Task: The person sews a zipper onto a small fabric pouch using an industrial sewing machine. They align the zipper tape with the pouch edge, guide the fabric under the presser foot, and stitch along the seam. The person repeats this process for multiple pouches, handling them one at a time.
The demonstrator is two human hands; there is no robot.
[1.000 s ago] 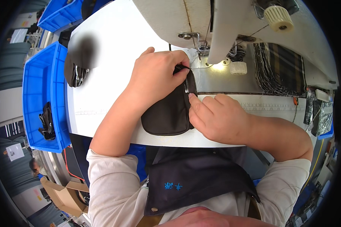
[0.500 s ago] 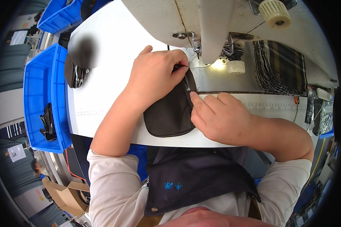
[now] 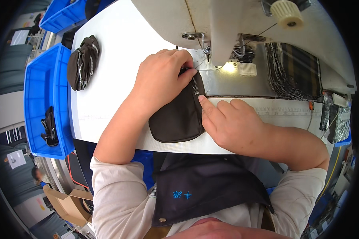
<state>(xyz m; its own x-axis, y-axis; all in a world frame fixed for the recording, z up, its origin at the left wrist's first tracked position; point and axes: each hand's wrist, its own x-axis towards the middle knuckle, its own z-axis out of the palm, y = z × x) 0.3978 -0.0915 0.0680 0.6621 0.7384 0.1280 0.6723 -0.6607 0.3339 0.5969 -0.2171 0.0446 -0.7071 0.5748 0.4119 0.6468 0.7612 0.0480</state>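
Note:
A dark brown zippered pouch (image 3: 175, 123) lies flat on the white sewing table, its rounded end toward me. Its silver zipper (image 3: 195, 85) runs along the right edge. At the pouch's far end, my left hand (image 3: 163, 77) is closed, thumb and forefinger pinching the fabric by the zipper. My right hand (image 3: 235, 123) is closed against the right edge, its forefinger at the zipper's near end and the other fingers curled; the thumb is hidden. Just beyond the pouch is the sewing machine (image 3: 221, 36), with its light on and a thread trailing toward my left fingers.
Several dark zippered pouches (image 3: 83, 63) are piled at the table's left. Next to them stands a blue bin (image 3: 62, 99) holding a dark item. Dark fabric pieces with frayed edges (image 3: 293, 71) lie right of the machine. A cardboard box (image 3: 70, 205) sits lower left.
The pouch and both hands have shifted very slightly left. My grip on the pouch looks the same.

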